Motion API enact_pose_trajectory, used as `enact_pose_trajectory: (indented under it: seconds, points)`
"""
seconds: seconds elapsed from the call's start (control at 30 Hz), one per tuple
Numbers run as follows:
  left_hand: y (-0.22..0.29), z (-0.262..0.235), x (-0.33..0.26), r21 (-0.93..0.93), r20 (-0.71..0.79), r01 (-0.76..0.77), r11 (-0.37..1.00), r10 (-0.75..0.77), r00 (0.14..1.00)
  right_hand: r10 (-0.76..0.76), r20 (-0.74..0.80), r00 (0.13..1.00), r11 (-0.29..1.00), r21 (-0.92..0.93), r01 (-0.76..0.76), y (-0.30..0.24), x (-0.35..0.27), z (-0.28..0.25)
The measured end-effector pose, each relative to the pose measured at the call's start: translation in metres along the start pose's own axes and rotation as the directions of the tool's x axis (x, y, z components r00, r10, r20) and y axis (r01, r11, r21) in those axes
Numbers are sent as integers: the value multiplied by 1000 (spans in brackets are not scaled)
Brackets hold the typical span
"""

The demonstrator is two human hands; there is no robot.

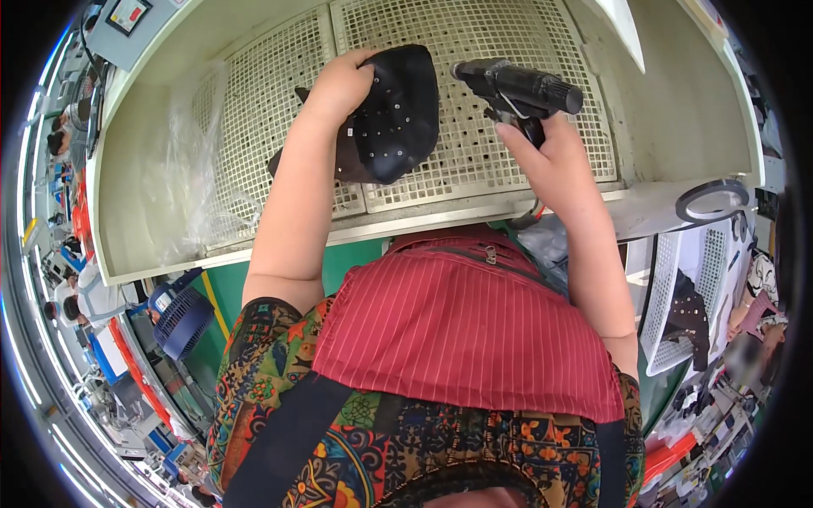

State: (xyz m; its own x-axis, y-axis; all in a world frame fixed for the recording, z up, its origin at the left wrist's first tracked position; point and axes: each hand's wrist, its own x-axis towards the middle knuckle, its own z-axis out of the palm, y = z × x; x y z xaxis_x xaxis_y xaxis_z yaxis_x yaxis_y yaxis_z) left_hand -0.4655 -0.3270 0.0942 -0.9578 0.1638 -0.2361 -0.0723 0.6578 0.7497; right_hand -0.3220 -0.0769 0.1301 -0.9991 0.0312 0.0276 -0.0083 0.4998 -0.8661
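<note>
In my left hand is a black cap dotted with small shiny studs. My fingers pinch its upper edge, and it hangs tilted over the perforated grate. My right hand is wrapped round the grip of a black spray gun. The gun's narrow nozzle end points left toward the cap, with a gap between them. The thumb lies near the trigger; whether it is pressed I cannot tell. Part of the cap's lower left side is hidden behind my left wrist.
A pale, high-walled booth surrounds the grate. Clear plastic film hangs at its left side. A black ring lies on the right rim. Below right stands a white basket with a dark studded piece; a blue fan is at left.
</note>
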Motion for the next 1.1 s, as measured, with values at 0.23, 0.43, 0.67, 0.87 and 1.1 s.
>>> enact_pose_trajectory:
  seconds: [0.23,0.43,0.67,0.87,1.1]
  points:
    - [-9,-1,-1,-99,16,84,992,-83,996,111,161,981,984,-158,-85,-19,-19,-28]
    - [-22,2,6,-75,10,17,997,-16,1000,-36,39,999,993,-107,40,-3,-2,-6]
    - [-24,-3,3,-134,52,26,991,-19,998,-11,84,996,992,-127,22,-11,-12,-19]
    - [0,-10,-14,-323,95,145,935,-120,988,43,192,980,990,-143,-15,-18,-21,-27]
    - [11,-13,-19,-336,112,203,920,-175,978,-97,92,991,993,83,90,-16,3,-6]
